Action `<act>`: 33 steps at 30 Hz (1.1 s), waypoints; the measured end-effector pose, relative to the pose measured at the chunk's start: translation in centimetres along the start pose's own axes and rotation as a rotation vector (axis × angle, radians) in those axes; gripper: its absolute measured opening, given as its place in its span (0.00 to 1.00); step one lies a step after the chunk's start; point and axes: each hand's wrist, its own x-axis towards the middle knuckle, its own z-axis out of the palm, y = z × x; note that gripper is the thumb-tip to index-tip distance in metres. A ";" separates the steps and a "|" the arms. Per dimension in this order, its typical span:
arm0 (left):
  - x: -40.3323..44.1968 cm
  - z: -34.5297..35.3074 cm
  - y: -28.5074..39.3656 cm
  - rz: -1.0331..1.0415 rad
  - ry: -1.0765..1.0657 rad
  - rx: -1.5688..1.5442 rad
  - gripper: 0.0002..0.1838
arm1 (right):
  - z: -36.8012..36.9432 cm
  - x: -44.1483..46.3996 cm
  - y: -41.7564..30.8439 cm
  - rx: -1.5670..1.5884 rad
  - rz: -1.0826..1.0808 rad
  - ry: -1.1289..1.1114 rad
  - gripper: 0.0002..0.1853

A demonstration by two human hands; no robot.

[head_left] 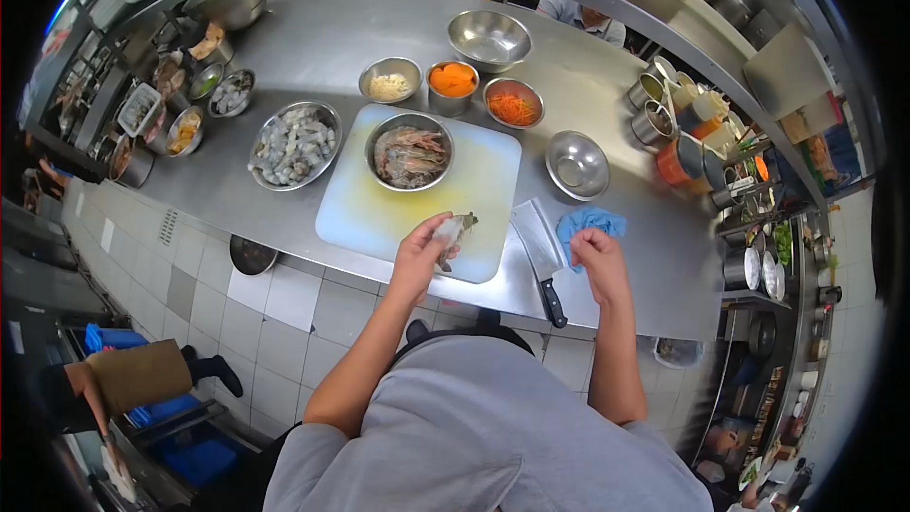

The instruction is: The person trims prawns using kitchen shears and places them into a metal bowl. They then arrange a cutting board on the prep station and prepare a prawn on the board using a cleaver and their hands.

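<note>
Over the near edge of the white cutting board [483,166], my left hand [420,251] grips a grey raw shrimp [459,228], its body sticking out past the fingertips. My right hand [601,264] is raised in front of a crumpled blue cloth [586,221], with thumb and fingers pinched together. Whether anything small is between them I cannot make out. A cleaver [537,239] with a black handle lies between my hands, beside the board. On the board stands a steel bowl [449,144] of shrimp heads and shells [409,154]. Peeled shrimp [296,144] fill a steel bowl to the left.
Behind the board are bowls of chopped garlic-like bits [389,86], orange slices [452,80] and orange shreds [512,109]. Steel bowls stand at the back [489,40] and right [577,166]. Containers with utensils [687,159] line the right side. Other people are at left and behind the table.
</note>
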 end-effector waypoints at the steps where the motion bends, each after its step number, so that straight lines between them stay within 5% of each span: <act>1: 0.3 0.4 -0.1 -0.025 -0.015 -0.035 0.24 | -0.9 -0.4 0.5 0.004 0.001 0.006 0.04; 15: 4.5 10.1 -3.4 0.009 -0.133 -0.062 0.32 | -6.4 1.3 3.2 -0.035 0.110 -0.107 0.05; 24: 5.8 14.8 -4.6 -0.155 -0.107 -0.300 0.37 | -12.7 3.4 4.7 -0.029 0.162 -0.164 0.05; 33: 16.8 19.8 -5.3 -0.078 -0.304 0.202 0.36 | -14.8 1.5 4.9 0.059 0.122 -0.002 0.04</act>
